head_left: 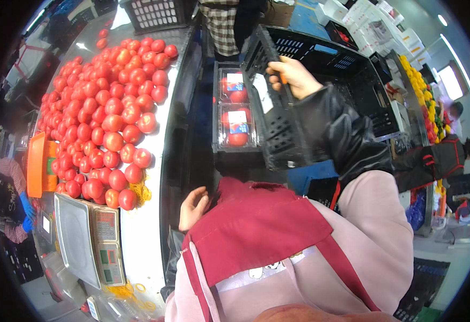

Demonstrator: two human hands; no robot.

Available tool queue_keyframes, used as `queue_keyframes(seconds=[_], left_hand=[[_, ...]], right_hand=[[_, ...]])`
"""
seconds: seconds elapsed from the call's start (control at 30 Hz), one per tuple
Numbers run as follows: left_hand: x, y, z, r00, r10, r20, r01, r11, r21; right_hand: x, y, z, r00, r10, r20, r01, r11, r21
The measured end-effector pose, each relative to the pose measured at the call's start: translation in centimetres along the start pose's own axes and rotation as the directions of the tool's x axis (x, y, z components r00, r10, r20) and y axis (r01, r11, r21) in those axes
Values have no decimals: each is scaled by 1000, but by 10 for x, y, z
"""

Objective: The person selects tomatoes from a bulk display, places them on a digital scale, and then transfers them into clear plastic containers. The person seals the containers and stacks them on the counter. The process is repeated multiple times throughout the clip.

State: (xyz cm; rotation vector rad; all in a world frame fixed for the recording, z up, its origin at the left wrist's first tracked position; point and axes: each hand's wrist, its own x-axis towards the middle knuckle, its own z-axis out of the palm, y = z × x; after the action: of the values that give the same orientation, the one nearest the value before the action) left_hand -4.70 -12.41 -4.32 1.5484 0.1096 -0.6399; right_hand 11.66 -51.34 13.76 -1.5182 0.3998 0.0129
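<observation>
My right hand [295,77] is closed over the top edge of a black plastic crate [272,134], which is held tilted in front of me. A small orange piece shows at its fingers. The crate has slotted walls, and a white label is on its near side. My left hand [194,208] hangs beside the table edge, fingers loosely apart and holding nothing. Left of the crate, clear boxes of tomatoes [238,129] with blue-and-white labels lie in another black crate [218,153] lower down.
On the left, a steel table [162,134] bears a large pile of red tomatoes [106,107], a weighing scale [109,252], an orange bin [37,163] and yellow netting [141,190]. People stand ahead, at far left and at right. White foam boxes [364,24] are stacked at the far right.
</observation>
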Motion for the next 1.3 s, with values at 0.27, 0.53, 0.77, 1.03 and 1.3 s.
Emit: queue_keyframes(seconds=[0.27, 0.53, 0.77, 1.03, 1.3], left_hand=[[-7, 27, 13, 995, 25, -96, -15, 994, 105], [28, 132, 40, 493, 830, 261, -784, 293, 548], [84, 160, 74, 358, 743, 565, -819, -40, 572], [126, 175, 52, 382, 711, 590, -811, -49, 583], [128, 173, 44, 350, 711, 609, -804, -106, 585]], right_hand=[[47, -3, 65, 600, -505, 620, 772, 160, -616], [-135, 0, -163, 884, -384, 267, 385, 271, -882], [-179, 93, -194, 669, -735, 107, 208, 47, -977], [-180, 106, -179, 639, -769, 25, 199, 134, -971], [-196, 202, -244, -85, -597, -798, 205, 773, -600]])
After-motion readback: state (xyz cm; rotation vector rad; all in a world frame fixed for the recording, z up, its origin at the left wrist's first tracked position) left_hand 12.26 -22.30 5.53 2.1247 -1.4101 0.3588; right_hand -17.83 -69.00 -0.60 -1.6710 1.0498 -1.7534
